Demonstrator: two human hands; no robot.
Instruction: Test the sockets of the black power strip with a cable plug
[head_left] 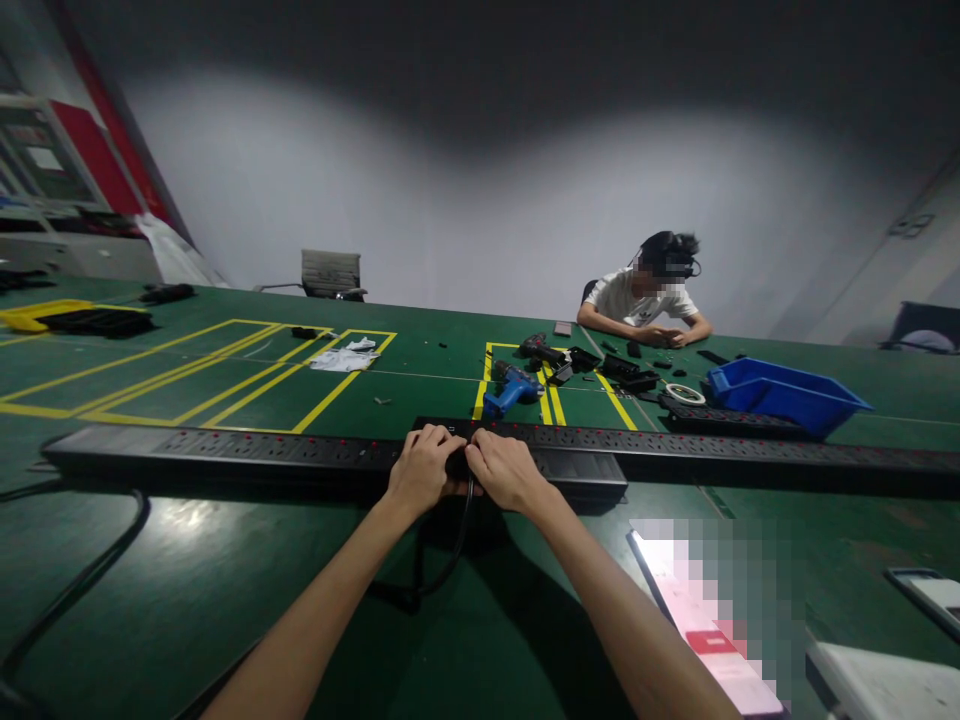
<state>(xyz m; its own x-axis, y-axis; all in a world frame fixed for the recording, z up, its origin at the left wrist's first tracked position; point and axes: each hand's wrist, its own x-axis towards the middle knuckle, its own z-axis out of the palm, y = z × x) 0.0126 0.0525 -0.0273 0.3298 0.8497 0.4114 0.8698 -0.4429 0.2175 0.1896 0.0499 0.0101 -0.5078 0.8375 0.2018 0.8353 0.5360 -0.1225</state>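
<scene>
Two long black socket strips lie across the green table; the front strip [277,450] runs to the left, and the rear strip [750,452] runs to the right. Over the place where they overlap, my left hand [421,468] has its fingers bent onto the black housing. Right beside it my right hand [506,470] is closed, thumb and fingertips pressed together near the top of a black cable [466,530]. The cable hangs toward me from between the hands. What the fingertips grip is too small and dark to make out.
Behind the strips lie a blue power drill [514,390], black parts and a white tape roll [684,394]. A blue bin [784,395] stands at the right. White gloves [345,356] lie at the left. Across the table sits a person [649,295]. A pink-white sheet [694,610] lies front right.
</scene>
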